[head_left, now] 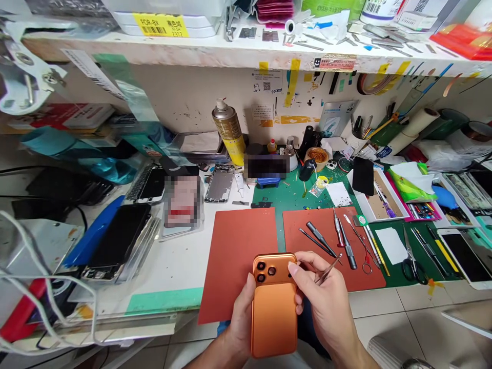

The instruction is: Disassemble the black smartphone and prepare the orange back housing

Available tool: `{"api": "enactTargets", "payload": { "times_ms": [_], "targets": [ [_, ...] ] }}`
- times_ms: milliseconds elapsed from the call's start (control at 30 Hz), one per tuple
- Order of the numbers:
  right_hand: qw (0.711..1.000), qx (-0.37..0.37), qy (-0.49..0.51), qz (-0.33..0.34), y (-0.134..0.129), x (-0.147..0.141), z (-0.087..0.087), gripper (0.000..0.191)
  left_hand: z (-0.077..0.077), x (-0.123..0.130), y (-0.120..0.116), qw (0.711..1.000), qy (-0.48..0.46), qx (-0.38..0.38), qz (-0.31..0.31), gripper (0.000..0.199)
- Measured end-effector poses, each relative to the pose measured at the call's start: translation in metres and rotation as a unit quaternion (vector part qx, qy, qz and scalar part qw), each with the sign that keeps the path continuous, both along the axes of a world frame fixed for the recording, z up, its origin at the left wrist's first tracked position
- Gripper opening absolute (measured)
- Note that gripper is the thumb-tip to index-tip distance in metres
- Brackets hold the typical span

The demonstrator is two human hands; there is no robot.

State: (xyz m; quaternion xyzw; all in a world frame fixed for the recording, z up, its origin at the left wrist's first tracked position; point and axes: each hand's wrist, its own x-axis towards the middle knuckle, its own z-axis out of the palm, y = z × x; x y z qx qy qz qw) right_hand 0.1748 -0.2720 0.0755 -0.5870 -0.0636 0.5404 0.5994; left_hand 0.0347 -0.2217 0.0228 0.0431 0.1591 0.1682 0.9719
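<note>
An orange phone [274, 320] is held upright, its back with the camera bump facing me, over the front edge of the red-brown mats. Around its left side my left hand [242, 312] is closed, thumb along the edge. My right hand [321, 287] touches the phone's upper right corner with thumb and index finger, beside the camera lenses. A thin metal tool [328, 269] lies within the right hand, its tip pointing up and right. What the right fingertips pinch at the corner is too small to make out.
Red-brown mats [238, 241] lie on the bench, the right one bearing screwdrivers and tweezers [359, 233]. Scissors [412, 259] and a white phone [467, 256] are farther right. Stacked phones [119, 236] stand left. A spray can [230, 130] is behind, under a shelf [172, 54].
</note>
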Motion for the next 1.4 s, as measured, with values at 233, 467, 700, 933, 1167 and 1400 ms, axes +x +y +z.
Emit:
{"api": "enactTargets", "payload": {
  "times_ms": [233,467,700,933,1167,1400],
  "targets": [
    [1.0,0.005,0.001,0.003,0.001,-0.0001,0.0032,0.065,0.0014,-0.0003,-0.0001,1.0,0.006,0.014,0.0,0.081],
    [1.0,0.001,-0.003,0.006,0.0015,0.0008,0.0044,0.066,-0.0033,-0.0027,-0.0002,1.0,0.014,0.015,-0.002,0.084],
    [1.0,0.009,0.002,0.0,0.0002,0.0016,0.0029,0.064,-0.0055,-0.0021,-0.0001,1.0,0.017,0.016,-0.002,0.086],
    [0.999,0.032,-0.01,0.001,-0.0029,0.0032,-0.0008,0.059,-0.0016,-0.0005,0.0009,1.0,0.022,0.02,-0.004,0.088],
    [0.999,0.032,-0.003,-0.005,-0.0017,0.003,-0.0007,0.06,0.003,0.0008,0.0019,1.0,0.026,0.016,-0.002,0.086],
    [1.0,0.019,0.001,-0.007,0.0023,0.003,0.0027,0.063,0.0041,0.0026,0.0033,0.999,0.038,0.027,-0.004,0.083]
  ]
}}
